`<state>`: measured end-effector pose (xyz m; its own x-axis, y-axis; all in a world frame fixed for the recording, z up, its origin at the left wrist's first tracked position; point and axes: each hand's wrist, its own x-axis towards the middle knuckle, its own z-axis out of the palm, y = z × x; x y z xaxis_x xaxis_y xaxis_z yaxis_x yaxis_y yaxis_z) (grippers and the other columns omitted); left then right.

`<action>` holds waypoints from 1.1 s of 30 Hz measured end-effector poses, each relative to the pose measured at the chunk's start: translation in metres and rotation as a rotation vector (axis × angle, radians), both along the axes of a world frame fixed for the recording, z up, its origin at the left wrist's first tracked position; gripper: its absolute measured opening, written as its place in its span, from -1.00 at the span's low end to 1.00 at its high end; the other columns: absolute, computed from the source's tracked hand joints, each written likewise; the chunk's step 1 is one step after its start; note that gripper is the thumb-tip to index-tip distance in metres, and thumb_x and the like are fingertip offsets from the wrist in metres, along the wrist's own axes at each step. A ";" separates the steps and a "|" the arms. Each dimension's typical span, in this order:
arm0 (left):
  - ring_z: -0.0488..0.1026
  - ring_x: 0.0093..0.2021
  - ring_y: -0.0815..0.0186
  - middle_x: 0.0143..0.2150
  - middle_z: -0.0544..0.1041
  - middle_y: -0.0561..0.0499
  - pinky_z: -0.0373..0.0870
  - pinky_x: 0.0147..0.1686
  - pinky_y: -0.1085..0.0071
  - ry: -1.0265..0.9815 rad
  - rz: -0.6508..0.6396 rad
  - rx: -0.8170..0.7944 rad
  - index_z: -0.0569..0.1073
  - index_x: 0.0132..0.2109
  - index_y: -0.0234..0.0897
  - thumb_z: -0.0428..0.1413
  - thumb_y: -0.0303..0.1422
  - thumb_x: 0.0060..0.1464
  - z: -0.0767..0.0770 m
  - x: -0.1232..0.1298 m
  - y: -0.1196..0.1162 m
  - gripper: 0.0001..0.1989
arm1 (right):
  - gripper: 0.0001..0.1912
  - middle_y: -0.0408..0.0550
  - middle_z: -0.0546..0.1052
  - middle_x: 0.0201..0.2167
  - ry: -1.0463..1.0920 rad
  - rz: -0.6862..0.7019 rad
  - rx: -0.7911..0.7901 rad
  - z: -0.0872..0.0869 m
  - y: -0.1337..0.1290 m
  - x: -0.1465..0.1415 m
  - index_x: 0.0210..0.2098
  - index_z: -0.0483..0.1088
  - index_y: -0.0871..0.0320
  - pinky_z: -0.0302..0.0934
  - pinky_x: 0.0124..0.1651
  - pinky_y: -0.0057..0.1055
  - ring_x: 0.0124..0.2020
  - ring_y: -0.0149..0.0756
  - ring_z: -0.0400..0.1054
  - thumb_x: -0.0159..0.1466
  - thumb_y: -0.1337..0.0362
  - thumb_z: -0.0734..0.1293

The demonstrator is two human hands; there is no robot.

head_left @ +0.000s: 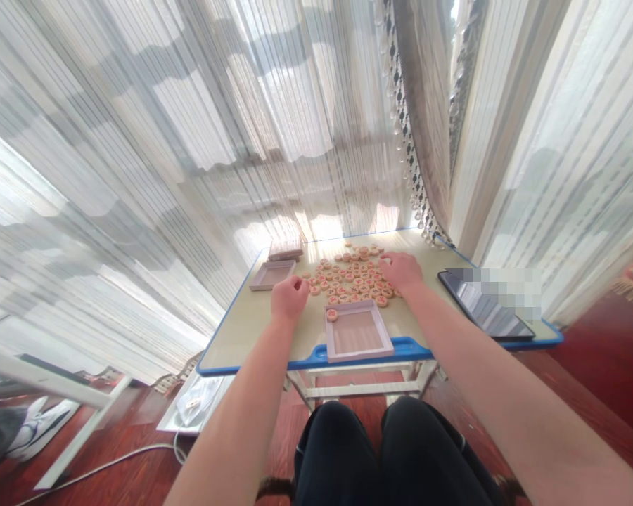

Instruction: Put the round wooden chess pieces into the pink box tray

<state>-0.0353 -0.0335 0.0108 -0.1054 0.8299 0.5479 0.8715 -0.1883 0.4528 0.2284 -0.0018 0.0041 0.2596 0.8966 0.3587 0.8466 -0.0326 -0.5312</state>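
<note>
Here they are, the round wooden pieces point(349, 277), a loose crowd marked with characters, spread right between my two hands! My right hand point(399, 270) is at the crowd's right edge, fingers bent and narrow; whether a piece sits in them, I can't tell. Over to my left hand point(290, 298), curled nearly closed beside the left edge, its contents hidden from me. Nearer my body, between my wrists, lies a shallow open box point(359, 333), one lone piece point(332, 315) in its far left corner! Beyond my left hand, a second shallow box point(273, 275), with a brownish stack point(285, 249) just behind. Right of my right forearm, a dark tablet point(477, 306) lies on the blue-edged table point(232, 344); past everything, sheer curtains point(253, 140) hang.
</note>
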 end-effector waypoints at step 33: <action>0.37 -0.38 0.37 -0.12 0.40 -0.06 0.37 -0.22 0.36 0.018 -0.412 -0.231 0.57 -0.19 -0.23 0.01 -0.29 0.01 -0.011 -0.002 0.009 -0.72 | -0.62 -0.06 0.54 -0.15 0.023 0.247 -0.141 0.006 0.000 0.005 -0.08 0.45 0.09 0.18 -0.12 -0.44 -0.14 -0.24 0.38 0.16 0.34 0.17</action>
<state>-0.0376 -0.0241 0.0002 0.2664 0.9009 0.3426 0.7536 -0.4163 0.5088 0.2336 -0.0021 0.0102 0.0332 0.9743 0.2230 0.8260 0.0988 -0.5549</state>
